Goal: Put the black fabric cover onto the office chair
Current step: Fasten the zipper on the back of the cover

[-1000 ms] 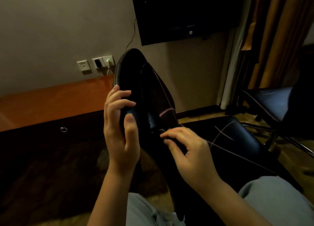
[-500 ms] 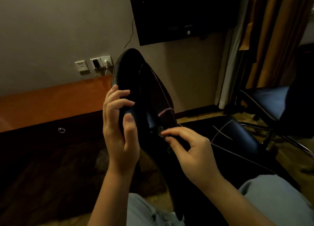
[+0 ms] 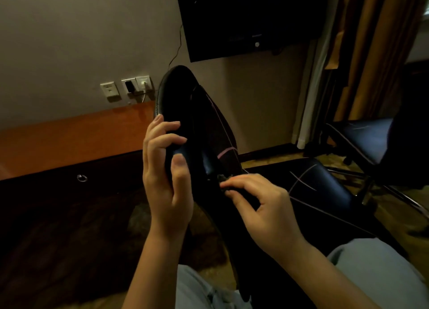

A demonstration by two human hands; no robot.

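Note:
The office chair's backrest [image 3: 183, 95] stands tilted in front of me, wrapped in the black fabric cover [image 3: 216, 134] with thin pink lines. My left hand [image 3: 166, 176] grips the backrest's left edge, fingers curled over the top and thumb on the near face. My right hand [image 3: 257, 206] pinches a small dark tab, perhaps a zipper pull [image 3: 221, 178], at the cover's lower seam. The covered seat [image 3: 325, 190] lies to the right.
A wooden desk [image 3: 69, 139] with a dark drawer front runs along the wall at left, with wall sockets [image 3: 127, 88] above. A wall-mounted TV [image 3: 243, 18] hangs behind. A second chair [image 3: 371, 141] and curtains [image 3: 371, 53] stand at right. My knees show at the bottom.
My right hand's fingertips have crept slightly up and left along the seam to the small tab. The left hand keeps its grip on the backrest.

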